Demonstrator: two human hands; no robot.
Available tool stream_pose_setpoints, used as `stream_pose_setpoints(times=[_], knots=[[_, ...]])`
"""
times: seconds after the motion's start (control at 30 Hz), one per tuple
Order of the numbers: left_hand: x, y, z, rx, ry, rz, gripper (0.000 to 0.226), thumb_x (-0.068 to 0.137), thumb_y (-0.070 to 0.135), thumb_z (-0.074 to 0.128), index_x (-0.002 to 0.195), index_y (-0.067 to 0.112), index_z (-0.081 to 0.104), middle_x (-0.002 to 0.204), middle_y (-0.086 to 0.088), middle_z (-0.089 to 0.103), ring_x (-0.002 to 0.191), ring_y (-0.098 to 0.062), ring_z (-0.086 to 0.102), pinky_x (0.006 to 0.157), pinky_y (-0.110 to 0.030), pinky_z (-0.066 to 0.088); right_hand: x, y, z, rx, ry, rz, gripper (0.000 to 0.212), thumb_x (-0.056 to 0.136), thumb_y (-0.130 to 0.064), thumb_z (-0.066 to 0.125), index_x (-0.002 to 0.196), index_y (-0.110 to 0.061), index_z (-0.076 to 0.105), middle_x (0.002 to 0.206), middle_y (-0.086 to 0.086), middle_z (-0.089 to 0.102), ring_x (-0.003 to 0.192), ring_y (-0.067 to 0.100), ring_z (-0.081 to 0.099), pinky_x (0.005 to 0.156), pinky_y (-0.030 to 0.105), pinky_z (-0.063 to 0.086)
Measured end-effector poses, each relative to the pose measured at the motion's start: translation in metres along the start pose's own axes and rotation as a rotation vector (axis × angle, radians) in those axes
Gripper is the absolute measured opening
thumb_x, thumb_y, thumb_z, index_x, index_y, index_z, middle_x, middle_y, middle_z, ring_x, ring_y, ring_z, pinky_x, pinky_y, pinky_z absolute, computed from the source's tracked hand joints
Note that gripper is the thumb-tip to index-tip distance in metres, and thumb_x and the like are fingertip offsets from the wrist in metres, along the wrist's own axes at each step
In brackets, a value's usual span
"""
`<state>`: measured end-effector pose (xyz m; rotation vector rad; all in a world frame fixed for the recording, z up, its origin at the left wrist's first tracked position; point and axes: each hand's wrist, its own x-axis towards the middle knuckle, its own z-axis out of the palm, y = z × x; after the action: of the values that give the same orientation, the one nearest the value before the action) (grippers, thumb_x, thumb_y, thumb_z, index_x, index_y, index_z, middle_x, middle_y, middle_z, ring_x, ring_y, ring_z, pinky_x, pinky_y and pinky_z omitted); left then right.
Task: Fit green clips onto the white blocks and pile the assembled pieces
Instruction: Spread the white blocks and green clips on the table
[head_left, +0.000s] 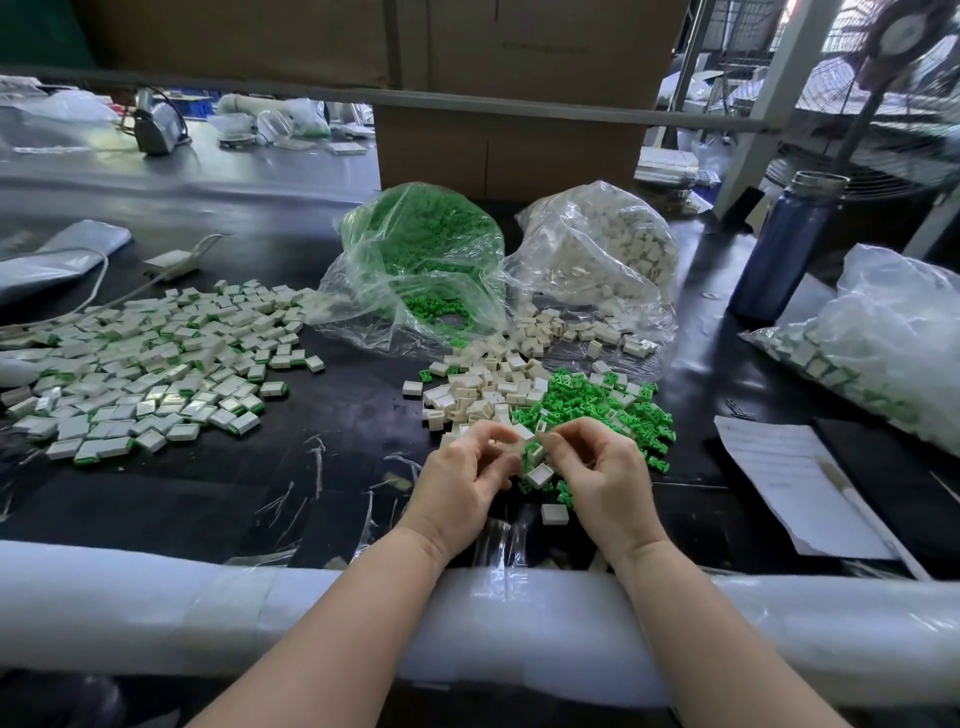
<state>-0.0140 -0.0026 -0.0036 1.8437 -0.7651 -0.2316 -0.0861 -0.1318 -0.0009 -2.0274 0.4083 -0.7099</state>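
Over the black table (337, 415), the left hand (462, 478) and right hand (602, 478) meet, fingers pinching a white block (537, 475) with a green clip (535, 451). Beyond lie loose blocks (478, 389) and clips (592, 400); the finished pile (145, 364) spreads far left.

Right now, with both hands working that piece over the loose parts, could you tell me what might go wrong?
The left hand and right hand pinch a white block with a green clip directly above the loose green clips; a slip could lose it among them. The single white block lying near the table edge might get knocked off by a wrist.
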Motion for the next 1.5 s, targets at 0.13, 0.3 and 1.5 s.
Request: stream_pose_setpoints(times=[0.13, 0.3, 1.5], knots=[[0.001, -0.001, 0.001, -0.079, 0.022, -0.039, 0.012, 0.092, 0.019, 0.053, 0.084, 0.027, 0.057, 0.081, 0.003, 0.070, 0.075, -0.013, 0.066, 0.076, -0.022, 0.054, -0.005, -0.001, 0.001, -0.125, -0.021, -0.050, 0.039, 0.087, -0.020, 0.062, 0.054, -0.003, 0.053, 0.048, 0.012, 0.053, 0.049, 0.029, 0.048, 0.051, 0.040, 0.041], [0.002, -0.003, 0.001, -0.155, 0.015, -0.072, 0.013, 0.092, 0.017, 0.053, 0.084, 0.026, 0.057, 0.081, 0.003, 0.069, 0.077, -0.014, 0.066, 0.075, -0.021, 0.054, -0.004, 0.001, 0.003, -0.308, -0.011, -0.082, 0.028, 0.088, -0.023, 0.062, 0.063, -0.012, 0.060, 0.055, 0.001, 0.059, 0.055, 0.019, 0.052, 0.056, 0.033, 0.041], [0.001, -0.001, -0.001, -0.103, 0.037, -0.081, 0.016, 0.084, 0.009, 0.063, 0.080, 0.025, 0.065, 0.074, -0.001, 0.064, 0.073, -0.016, 0.061, 0.077, -0.034, 0.055, -0.003, -0.010, -0.005, 0.018, -0.233, -0.012, 0.021, 0.066, -0.003, 0.066, 0.080, -0.017, 0.061, 0.079, -0.004, 0.060, 0.073, 0.009, 0.051, 0.069, 0.020, 0.044]])
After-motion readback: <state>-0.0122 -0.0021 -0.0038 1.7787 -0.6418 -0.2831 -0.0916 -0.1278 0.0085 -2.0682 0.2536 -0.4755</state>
